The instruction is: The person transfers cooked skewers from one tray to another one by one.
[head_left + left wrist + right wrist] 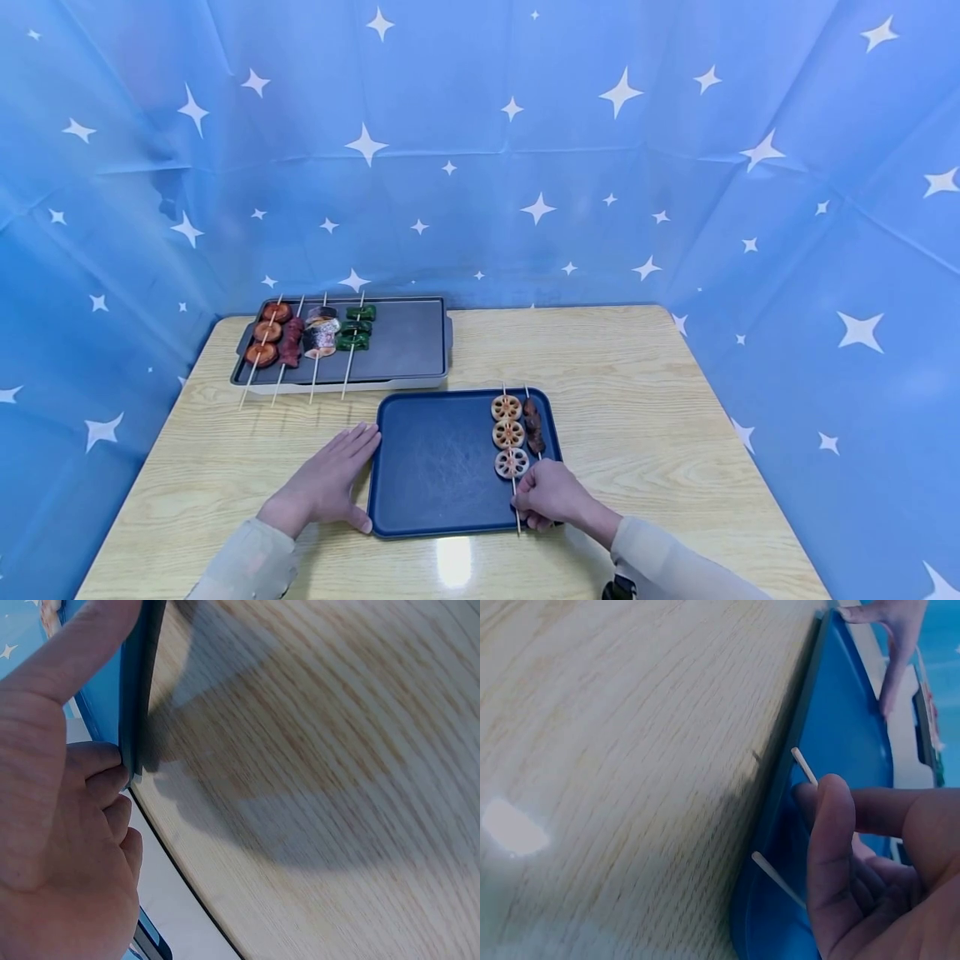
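A dark blue tray [435, 462] lies on the table in front of me. On its right side is a lotus root skewer [508, 433], three slices on a wooden stick, and beside it a brown meat skewer [533, 425]. My right hand [553, 493] pinches the lower stick of the lotus root skewer between thumb and index finger. In the right wrist view, a second stick [776, 877] runs behind the thumb. My left hand [330, 479] touches the tray's left edge with its fingers extended and the thumb near the front corner.
Behind and left of the tray stands a grill pan [408, 342]. It bears a skewer of round reddish-brown slices [267, 332], a red meat skewer [291, 342], a fish-like skewer [321, 333] and a green pepper skewer [356, 329]. A starry blue curtain [480, 192] surrounds the wooden table [637, 400].
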`<state>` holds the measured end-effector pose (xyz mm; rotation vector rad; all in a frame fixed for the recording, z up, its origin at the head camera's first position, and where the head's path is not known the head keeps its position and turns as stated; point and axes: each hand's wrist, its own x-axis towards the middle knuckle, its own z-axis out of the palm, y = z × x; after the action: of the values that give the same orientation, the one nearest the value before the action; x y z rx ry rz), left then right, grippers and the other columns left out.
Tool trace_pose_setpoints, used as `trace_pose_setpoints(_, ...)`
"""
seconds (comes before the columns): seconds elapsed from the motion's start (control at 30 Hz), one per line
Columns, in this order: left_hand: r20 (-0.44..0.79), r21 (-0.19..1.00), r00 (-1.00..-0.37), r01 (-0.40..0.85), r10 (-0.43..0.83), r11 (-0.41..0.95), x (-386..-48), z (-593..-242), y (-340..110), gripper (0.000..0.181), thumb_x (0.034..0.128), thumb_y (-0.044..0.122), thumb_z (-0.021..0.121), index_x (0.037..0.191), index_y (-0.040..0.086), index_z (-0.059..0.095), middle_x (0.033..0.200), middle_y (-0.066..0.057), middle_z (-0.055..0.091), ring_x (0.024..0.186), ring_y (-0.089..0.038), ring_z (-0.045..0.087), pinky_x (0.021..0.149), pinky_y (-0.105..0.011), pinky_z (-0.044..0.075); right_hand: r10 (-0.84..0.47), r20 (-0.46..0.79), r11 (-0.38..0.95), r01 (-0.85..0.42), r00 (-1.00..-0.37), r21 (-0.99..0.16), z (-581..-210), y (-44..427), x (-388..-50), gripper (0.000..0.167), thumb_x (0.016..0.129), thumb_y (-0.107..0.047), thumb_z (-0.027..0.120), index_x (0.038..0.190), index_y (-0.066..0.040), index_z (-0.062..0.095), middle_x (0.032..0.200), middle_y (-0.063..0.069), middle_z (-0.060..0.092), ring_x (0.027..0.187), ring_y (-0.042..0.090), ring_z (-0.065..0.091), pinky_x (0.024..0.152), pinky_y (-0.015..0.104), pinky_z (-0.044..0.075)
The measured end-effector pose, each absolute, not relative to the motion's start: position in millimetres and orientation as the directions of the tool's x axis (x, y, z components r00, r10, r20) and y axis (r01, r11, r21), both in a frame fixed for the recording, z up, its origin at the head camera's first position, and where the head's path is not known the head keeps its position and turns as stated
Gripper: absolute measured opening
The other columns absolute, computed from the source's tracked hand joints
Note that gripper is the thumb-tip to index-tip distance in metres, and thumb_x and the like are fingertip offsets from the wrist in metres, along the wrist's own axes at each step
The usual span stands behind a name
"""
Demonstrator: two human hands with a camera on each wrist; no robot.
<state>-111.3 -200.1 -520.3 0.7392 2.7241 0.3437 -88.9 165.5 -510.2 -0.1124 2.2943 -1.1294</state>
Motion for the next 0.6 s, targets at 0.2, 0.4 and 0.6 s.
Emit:
trace_pose_setpoints(0.2, -0.212, 0.298, -0.824, 0.456, 0.525, 0.838, -111, -521, -201, 0.129, 0.0529, 0.064, 0.083, 0.152, 0.001, 0.030, 0.161, -0.015, 0.026, 0.150, -0.033, 0.021, 0.124, -0.048, 0.019, -0.314, -0.463, 0.648, 0.169, -0.829, -0.742, -504, 170, -92, 0.022, 0.089, -0.010, 0.066, 0.068, -0.002, 0.071, 0.056, 0.002, 0.064, 0.045, 0.008, 0.060, 0.044, 0.029, 0.056)
trace_pose_setpoints(0.4, -0.207, 0.303, -0.823, 0.461, 0.530, 0.834, -111, -520, -201, 0.129, 0.0529, 0.064, 0.084, 0.151, 0.000, 0.030, 0.160, -0.016, 0.027, 0.150, -0.034, 0.021, 0.124, -0.049, 0.019, -0.320, -0.432, 0.637, 0.146, -0.844, -0.757, -493, 177, -102, 0.022, 0.090, -0.010, 0.064, 0.073, 0.001, 0.071, 0.062, 0.008, 0.068, 0.049, 0.012, 0.062, 0.047, 0.030, 0.058)
trace_pose_setpoints(0.6, -0.215, 0.305, -0.823, 0.455, 0.526, 0.837, -111, -520, -200, 0.129, 0.0528, 0.065, 0.083, 0.152, 0.001, 0.030, 0.161, -0.015, 0.026, 0.150, -0.034, 0.021, 0.124, -0.048, 0.019, -0.295, -0.395, 0.647, 0.123, -0.870, -0.753, -479, 181, -119, 0.022, 0.092, -0.010, 0.062, 0.076, 0.002, 0.071, 0.067, 0.009, 0.070, 0.054, 0.012, 0.064, 0.051, 0.030, 0.059)
